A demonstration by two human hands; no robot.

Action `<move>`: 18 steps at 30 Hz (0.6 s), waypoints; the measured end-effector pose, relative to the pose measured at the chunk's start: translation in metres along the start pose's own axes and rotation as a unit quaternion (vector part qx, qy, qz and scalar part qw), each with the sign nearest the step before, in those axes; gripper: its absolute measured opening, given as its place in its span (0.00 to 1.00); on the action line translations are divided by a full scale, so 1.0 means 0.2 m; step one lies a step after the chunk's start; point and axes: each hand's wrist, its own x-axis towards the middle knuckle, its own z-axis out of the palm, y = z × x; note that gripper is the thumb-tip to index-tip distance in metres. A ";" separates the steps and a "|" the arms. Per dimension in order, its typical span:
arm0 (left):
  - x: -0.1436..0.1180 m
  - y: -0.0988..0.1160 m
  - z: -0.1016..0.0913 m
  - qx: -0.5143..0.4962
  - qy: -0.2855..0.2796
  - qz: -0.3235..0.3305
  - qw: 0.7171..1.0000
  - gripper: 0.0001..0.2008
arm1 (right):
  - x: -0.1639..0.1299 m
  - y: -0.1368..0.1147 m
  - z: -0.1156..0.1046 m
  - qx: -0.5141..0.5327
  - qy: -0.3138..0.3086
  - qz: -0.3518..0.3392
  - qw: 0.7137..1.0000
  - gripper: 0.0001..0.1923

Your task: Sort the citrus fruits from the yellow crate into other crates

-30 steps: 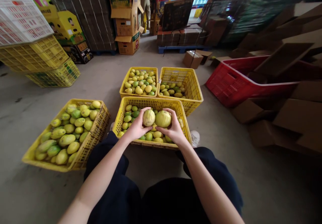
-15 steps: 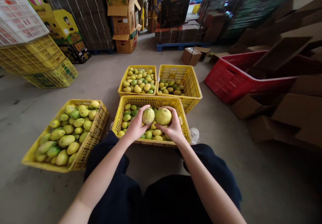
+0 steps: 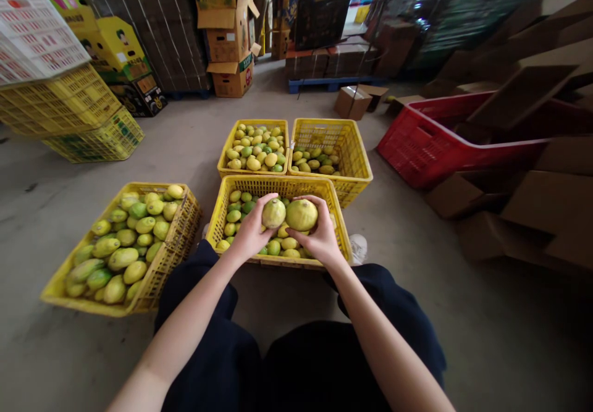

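The left hand (image 3: 250, 231) grips a small fruit (image 3: 273, 212); the right hand (image 3: 319, 236) grips a bigger fruit (image 3: 301, 214). They touch, right above the near crate (image 3: 340, 233).

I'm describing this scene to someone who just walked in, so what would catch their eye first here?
First, the two hands held together low in the middle: the left hand holds a pale fruit and the right hand a larger yellow-green fruit, over the near yellow crate. Next, the heaped crate of fruit at left, and the big red crate on the right.
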 end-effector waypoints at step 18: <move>0.00 0.07 -0.03 -0.222 -0.059 -0.110 0.967 0.28 | -0.01 0.02 0.01 0.106 -0.006 0.129 0.986 0.38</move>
